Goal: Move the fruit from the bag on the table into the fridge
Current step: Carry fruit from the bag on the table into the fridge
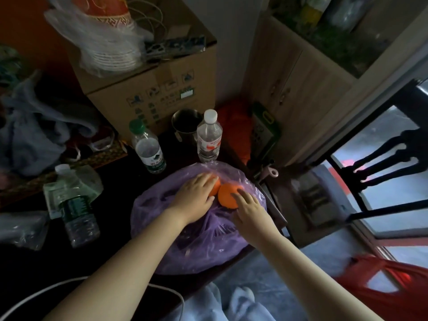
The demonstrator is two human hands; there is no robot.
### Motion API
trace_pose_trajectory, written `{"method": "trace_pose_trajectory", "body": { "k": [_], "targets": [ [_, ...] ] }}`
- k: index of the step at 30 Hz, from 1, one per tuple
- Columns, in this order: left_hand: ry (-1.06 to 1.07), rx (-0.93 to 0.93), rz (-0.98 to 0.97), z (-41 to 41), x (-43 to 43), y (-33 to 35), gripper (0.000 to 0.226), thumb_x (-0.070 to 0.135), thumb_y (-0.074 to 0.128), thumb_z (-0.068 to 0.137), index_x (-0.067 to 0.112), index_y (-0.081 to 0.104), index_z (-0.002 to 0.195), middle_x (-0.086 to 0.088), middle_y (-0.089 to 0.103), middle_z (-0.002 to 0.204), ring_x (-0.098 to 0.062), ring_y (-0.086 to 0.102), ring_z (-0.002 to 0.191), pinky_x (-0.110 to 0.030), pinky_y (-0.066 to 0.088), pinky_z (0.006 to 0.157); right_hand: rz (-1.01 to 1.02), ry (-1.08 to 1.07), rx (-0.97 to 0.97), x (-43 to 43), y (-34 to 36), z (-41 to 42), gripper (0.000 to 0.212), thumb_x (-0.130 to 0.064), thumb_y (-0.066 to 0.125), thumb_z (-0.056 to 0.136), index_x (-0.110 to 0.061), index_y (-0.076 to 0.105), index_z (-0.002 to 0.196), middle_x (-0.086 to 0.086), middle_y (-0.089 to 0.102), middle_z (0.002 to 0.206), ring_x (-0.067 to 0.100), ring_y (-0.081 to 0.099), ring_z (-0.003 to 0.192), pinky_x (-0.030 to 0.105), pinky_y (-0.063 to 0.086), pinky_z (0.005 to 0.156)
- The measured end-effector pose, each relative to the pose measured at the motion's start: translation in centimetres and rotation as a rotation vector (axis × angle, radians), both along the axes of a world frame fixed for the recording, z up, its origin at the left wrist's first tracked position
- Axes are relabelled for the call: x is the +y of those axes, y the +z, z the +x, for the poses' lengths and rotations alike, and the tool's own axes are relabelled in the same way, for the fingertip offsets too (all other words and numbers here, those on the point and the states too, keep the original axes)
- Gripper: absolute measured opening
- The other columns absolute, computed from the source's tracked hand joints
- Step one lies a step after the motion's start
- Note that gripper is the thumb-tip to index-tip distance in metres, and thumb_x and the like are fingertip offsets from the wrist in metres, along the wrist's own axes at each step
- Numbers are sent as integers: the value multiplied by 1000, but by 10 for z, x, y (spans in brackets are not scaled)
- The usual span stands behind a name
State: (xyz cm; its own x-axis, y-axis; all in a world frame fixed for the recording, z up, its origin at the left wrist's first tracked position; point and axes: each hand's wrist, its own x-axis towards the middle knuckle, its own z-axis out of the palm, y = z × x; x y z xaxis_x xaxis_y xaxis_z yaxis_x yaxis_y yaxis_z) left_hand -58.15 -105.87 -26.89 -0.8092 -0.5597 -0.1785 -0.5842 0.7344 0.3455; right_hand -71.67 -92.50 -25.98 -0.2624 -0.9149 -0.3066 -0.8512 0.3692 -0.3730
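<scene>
A purple plastic bag [192,246] lies on the dark table [120,195] near its right edge. Two oranges sit on top of the bag's far part. My left hand [193,196] covers the left orange [215,186] with its fingers curled over it. My right hand [249,207] grips the near side of the right orange [228,194], fingertips on its top. The two oranges touch each other. No fridge is in view.
Two upright water bottles [148,147] [208,137] and a metal cup [186,123] stand just behind the bag. A third bottle [74,205] stands at the left. A cardboard box [148,86] is at the back, a black chair [379,163] to the right, a red bag [391,281] lower right.
</scene>
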Motion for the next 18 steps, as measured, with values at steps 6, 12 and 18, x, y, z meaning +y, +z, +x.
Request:
{"method": "trace_pose_trajectory", "body": {
  "k": [6, 12, 18],
  "targets": [
    [-5, -16, -17, -11, -16, -6, 63, 35, 44, 96, 18, 17, 150, -3, 17, 157, -20, 17, 143, -34, 13, 115, -21, -30, -5, -12, -1, -16, 61, -27, 53, 91, -19, 28, 146, 5, 29, 152, 27, 28, 138, 40, 30, 109],
    [-19, -10, -6, -14, -34, -13, 64, 37, 47, 95, 18, 20, 149, -2, 21, 156, -20, 19, 142, -32, 14, 114, 30, -76, -20, -30, -8, -29, 66, -33, 56, 90, -19, 26, 147, 3, 29, 152, 27, 31, 136, 37, 32, 106],
    [-41, -20, 25, -15, -43, -27, 68, 44, 53, 91, 19, 26, 148, 0, 25, 154, -20, 24, 140, -33, 19, 112, 68, -92, -37, -41, -18, -33, 74, -44, 61, 86, -21, 26, 147, 1, 30, 151, 23, 27, 138, 34, 27, 108]
  ]
}}
